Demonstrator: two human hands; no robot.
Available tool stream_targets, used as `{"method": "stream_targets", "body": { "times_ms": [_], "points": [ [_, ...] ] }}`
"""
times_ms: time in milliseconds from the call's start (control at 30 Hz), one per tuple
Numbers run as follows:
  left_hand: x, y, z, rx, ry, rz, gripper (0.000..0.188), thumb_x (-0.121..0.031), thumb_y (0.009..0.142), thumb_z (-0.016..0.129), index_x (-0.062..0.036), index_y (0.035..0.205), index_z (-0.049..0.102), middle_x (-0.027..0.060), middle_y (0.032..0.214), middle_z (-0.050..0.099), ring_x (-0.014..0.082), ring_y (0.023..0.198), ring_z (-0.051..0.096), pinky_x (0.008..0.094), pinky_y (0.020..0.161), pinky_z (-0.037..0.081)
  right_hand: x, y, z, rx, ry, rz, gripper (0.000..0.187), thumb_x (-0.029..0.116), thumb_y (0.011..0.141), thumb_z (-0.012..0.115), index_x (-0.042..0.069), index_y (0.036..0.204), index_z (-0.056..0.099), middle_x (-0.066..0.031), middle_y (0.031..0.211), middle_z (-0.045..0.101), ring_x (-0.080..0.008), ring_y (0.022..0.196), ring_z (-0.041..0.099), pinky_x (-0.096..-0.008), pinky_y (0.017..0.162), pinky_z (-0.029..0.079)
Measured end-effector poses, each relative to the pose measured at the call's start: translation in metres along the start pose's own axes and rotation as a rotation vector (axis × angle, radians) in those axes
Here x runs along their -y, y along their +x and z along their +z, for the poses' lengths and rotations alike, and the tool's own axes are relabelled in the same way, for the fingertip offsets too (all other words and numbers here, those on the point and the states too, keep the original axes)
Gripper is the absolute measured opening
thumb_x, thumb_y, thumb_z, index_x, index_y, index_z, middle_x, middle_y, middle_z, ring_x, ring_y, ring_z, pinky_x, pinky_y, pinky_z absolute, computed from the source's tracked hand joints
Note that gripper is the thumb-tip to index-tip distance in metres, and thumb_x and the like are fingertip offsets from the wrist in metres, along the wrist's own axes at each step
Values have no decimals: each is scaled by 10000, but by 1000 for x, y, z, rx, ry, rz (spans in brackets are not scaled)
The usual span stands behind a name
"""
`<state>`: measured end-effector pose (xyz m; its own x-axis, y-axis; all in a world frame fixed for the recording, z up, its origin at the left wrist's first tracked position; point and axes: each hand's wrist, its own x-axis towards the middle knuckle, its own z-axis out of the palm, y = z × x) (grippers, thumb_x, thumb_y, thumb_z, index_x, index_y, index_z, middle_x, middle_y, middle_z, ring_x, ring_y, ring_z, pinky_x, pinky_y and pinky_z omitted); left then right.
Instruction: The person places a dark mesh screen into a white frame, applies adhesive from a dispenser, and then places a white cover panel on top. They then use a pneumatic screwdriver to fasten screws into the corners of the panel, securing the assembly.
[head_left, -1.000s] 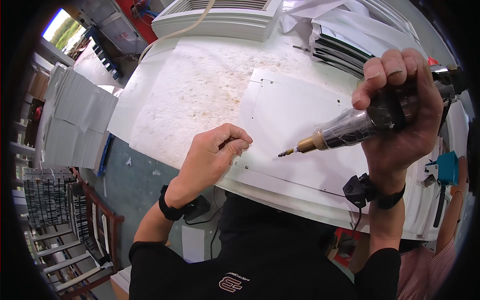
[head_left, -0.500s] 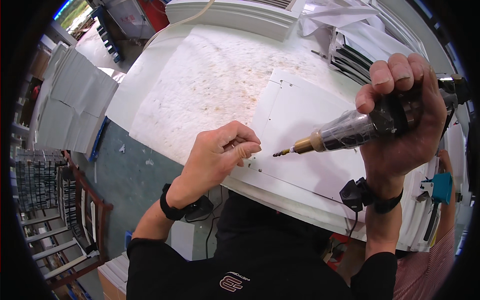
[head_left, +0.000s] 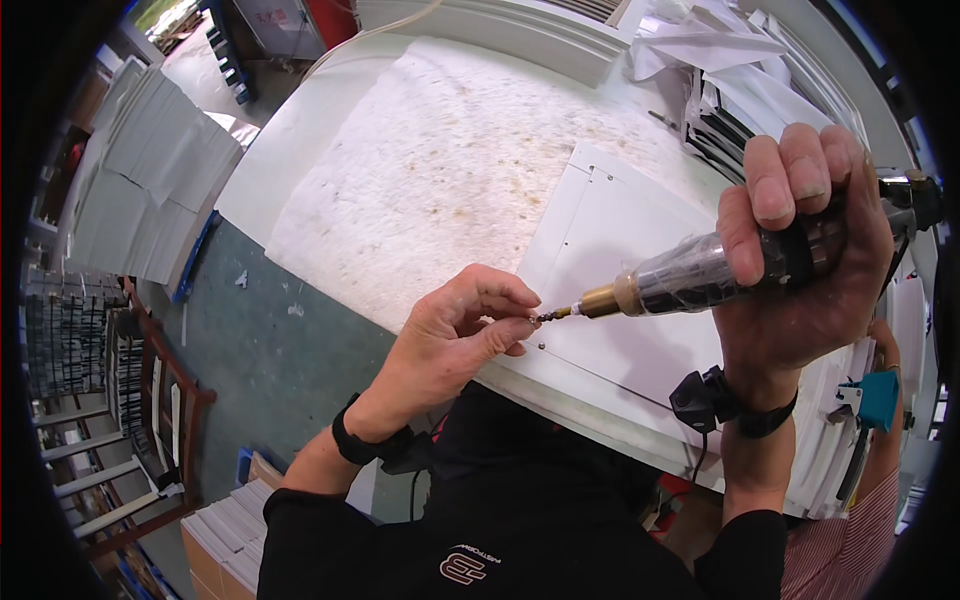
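The panel (head_left: 625, 235) lies flat on the counter (head_left: 300, 140), apparently for firm backing. Above the panel, the right hand (head_left: 800, 290) is wrapped around the driver (head_left: 690, 275), a hold judged to steady the slanted tool. Over the panel's near left corner, the left hand (head_left: 465, 325) has thumb and forefinger drawn close about the tip of the bit (head_left: 560, 313), seemingly to guide it; whether they pinch a small part cannot be told.
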<state>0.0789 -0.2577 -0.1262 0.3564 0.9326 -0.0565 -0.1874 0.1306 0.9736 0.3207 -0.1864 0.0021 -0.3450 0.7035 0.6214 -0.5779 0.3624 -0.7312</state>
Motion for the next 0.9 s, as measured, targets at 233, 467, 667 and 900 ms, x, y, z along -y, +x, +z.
{"method": "stream_targets", "body": {
  "times_ms": [233, 467, 667, 900],
  "points": [
    [0, 0, -1, 5, -19, 3, 216, -26, 998, 670, -54, 1202, 602, 57, 1128, 677, 123, 1015, 680, 279, 848, 604, -6, -1, 5, -19, -4, 4, 205, 248, 1093, 430, 51, 1045, 463, -63, 955, 503, -181, 870, 560, -275, 562, 560],
    [3, 1, -1, -3, -25, 25, 206, -27, 1003, 667, -49, 1197, 599, 60, 1119, 680, 121, 993, 684, 277, 846, 602, -7, -1, 8, -13, -18, 13, 210, 254, 1089, 440, 48, 1054, 466, -65, 962, 503, -181, 875, 563, -273, 561, 565],
    [4, 1, -3, 19, -14, 37, 184, -20, 1012, 649, -51, 1188, 604, 54, 1098, 696, 117, 997, 685, 277, 854, 594, -8, 1, 9, 12, -20, 12, 211, 251, 1093, 429, 47, 1059, 468, -68, 963, 509, -183, 876, 567, -272, 562, 567],
    [8, 1, 6, -115, 332, 206, 200, 4, 965, 683, -66, 1151, 665, 32, 1009, 726, 124, 977, 670, 274, 762, 566, -12, 5, 11, 5, -71, 72, 245, 261, 1100, 408, 29, 1062, 475, -93, 939, 525, -218, 848, 581, -296, 524, 572]
  ]
}}
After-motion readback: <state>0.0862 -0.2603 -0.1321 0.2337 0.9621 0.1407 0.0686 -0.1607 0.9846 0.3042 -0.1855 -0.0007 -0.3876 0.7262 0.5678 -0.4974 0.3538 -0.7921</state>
